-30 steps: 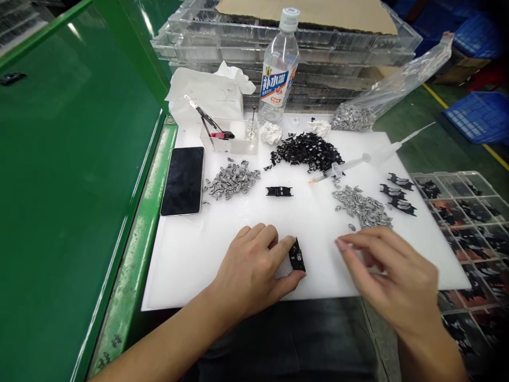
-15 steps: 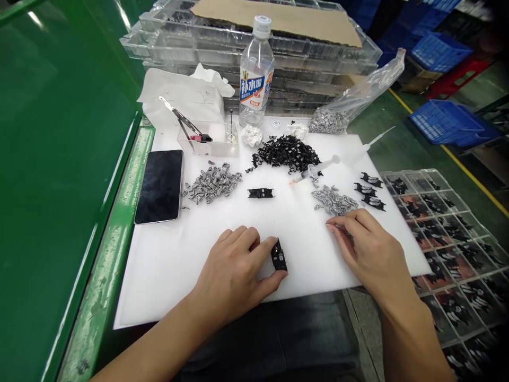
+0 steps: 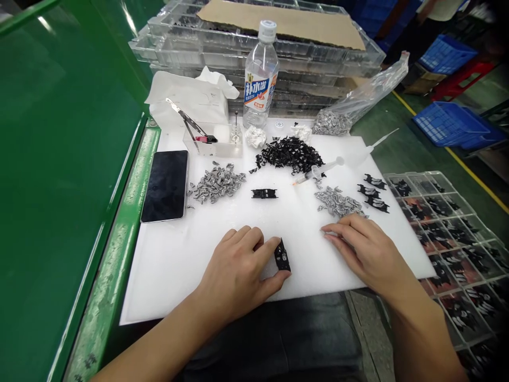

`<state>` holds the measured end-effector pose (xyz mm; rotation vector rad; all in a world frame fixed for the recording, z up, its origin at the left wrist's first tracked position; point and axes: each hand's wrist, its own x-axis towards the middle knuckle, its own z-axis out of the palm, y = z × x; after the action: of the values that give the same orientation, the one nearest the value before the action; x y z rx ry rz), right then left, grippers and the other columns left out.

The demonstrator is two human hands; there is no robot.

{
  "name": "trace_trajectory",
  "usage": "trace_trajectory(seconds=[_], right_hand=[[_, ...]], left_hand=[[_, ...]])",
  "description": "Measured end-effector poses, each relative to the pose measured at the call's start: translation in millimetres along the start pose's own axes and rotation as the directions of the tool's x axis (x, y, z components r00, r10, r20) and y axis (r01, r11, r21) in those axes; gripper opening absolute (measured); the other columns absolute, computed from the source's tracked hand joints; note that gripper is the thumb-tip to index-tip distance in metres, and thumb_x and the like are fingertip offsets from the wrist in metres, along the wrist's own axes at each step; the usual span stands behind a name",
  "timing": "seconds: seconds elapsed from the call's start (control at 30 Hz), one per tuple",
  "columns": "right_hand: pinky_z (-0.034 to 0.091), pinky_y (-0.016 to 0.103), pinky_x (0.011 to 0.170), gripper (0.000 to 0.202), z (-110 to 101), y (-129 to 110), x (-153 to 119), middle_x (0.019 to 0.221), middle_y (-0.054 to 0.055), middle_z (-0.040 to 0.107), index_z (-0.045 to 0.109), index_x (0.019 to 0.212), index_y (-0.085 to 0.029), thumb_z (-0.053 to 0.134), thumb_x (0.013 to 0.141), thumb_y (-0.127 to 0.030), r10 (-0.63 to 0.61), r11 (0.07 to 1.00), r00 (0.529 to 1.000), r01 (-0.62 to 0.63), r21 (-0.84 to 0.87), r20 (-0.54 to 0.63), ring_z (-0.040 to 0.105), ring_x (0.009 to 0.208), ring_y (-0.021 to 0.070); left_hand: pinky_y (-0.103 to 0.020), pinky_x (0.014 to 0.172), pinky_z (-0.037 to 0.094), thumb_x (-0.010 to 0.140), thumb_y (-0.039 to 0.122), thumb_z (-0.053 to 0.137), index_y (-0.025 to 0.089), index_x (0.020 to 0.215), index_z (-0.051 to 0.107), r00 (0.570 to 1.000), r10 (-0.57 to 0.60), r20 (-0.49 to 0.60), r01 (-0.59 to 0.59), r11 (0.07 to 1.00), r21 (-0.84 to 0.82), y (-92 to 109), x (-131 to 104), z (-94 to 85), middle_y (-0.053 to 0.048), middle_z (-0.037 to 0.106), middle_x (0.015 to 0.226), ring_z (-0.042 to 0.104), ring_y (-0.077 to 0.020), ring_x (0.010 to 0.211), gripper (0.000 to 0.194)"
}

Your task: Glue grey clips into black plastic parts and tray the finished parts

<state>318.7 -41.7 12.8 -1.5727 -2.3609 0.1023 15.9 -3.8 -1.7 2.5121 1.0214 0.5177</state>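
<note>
Head view: A worker's left hand (image 3: pixel 240 261) gripped a black bracket (image 3: pixel 282 258) by its ends at the white board's (image 3: pixel 169 268) near middle, apparently to steady it; the right hand (image 3: pixel 368 246), fingertips nearly meeting, hovered by the right gray-parts pile (image 3: pixel 337 202), seemingly set within reach; any held piece was indiscernible.

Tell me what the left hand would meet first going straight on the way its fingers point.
Probably the right hand, across the white board, though its height above the board is unclear.
</note>
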Motion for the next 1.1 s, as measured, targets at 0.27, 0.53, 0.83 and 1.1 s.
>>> trace_trajectory(seconds=[0.27,0.53,0.83,1.1], right_hand=[[0.051,0.034,0.076,0.023,16,-26,1,0.096,0.005,0.064,0.069,0.115,-0.017,0.073,0.094,-0.01,-0.037,0.997,0.991,0.047,0.067,-0.132,0.061,0.083,0.0168],[0.051,0.029,0.072,0.017,16,-36,-4,0.095,0.003,0.062,0.072,0.108,-0.02,0.073,0.095,-0.01,0.126,0.965,0.981,-0.086,0.249,-0.148,0.062,0.084,0.0138],[0.052,0.024,0.067,0.017,8,-35,-1,0.099,0.005,0.063,0.07,0.108,-0.019,0.07,0.095,-0.007,0.052,0.967,0.992,-0.021,0.253,-0.119,0.062,0.086,0.0123],[0.054,0.027,0.072,0.027,22,-84,9,0.094,0.005,0.063,0.071,0.112,-0.016,0.071,0.091,0.0,0.034,0.923,0.982,0.04,0.383,-0.185,0.062,0.083,0.0126]], left_hand=[[-0.043,0.074,0.042,0.099,0.05,0.067,0.02,0.132,0.065,1.0,0.006,-0.001,-0.006,1.0,0.007,0,-1,-1.3,-0.006,0.06,0.099,0.056,-0.026,0.085,0.045],[-0.043,0.075,0.043,0.099,0.052,0.067,0.02,0.133,0.065,1.0,0.015,-0.007,-0.015,1.0,0.012,-1,-2,0.0,-0.006,0.061,0.101,0.056,-0.0262,0.086,0.047],[-0.044,0.074,0.044,0.098,0.053,0.067,0.019,0.134,0.066,1.0,0.019,-0.011,-0.019,1.0,0.008,-1,-2,1.5,-0.007,0.062,0.102,0.056,-0.0264,0.087,0.049],[-0.042,0.073,0.042,0.1,0.054,0.065,0.02,0.131,0.066,0.999,0.018,-0.03,-0.018,1.0,0.005,-1,-1,1.0,-0.006,0.061,0.098,0.056,-0.0254,0.085,0.046]])
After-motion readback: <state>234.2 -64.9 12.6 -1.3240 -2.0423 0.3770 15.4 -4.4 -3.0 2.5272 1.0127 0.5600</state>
